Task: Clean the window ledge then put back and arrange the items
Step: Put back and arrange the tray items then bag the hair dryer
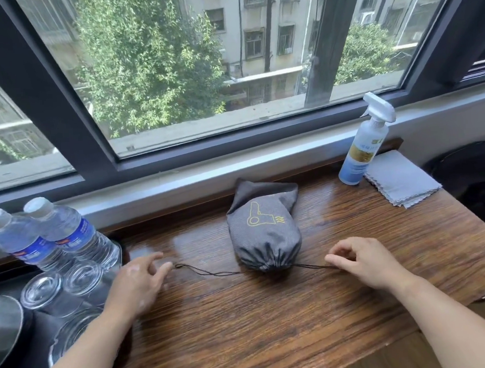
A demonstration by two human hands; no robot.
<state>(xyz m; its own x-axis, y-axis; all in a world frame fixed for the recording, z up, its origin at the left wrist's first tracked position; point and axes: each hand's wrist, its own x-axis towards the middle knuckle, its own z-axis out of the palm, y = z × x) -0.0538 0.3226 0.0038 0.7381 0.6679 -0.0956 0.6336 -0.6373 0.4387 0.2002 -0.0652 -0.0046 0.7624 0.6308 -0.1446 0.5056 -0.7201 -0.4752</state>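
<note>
Arrangement step, judged from the layout: the brown wood-grain window ledge (274, 312) shows a glossy sheen, and the items appear to be back on it. The grey fabric drawstring pouch (264, 234), marked with a yellow hair-dryer emblem, lies between the two hands, its gathered mouth turned toward the person. A thin black drawstring (210, 273) leaves the mouth on both sides, one end running toward each hand.

Right hand (363, 261): fingers curled, thumb and forefinger pinching the right end of the cord low over the ledge.

Left hand (138, 282): fingers loosely spread, gripping nothing; its fingertips (168, 267) lie just beside the looped left end of the cord, and contact cannot be told.

Beyond the right hand stand a white-and-blue trigger spray bottle (363, 151) and, just beside it, a folded grey cloth (402, 178). Beyond the left hand stand two clear plastic water bottles (70, 226); clear drinking glasses (40, 289) sit beside the left wrist.

Next move, as a judgement: tidying the loose cord ends. This calls for a fine left-hand pinch on a thin cord lying flat on wood, and an even pull so the light pouch does not slide.
</note>
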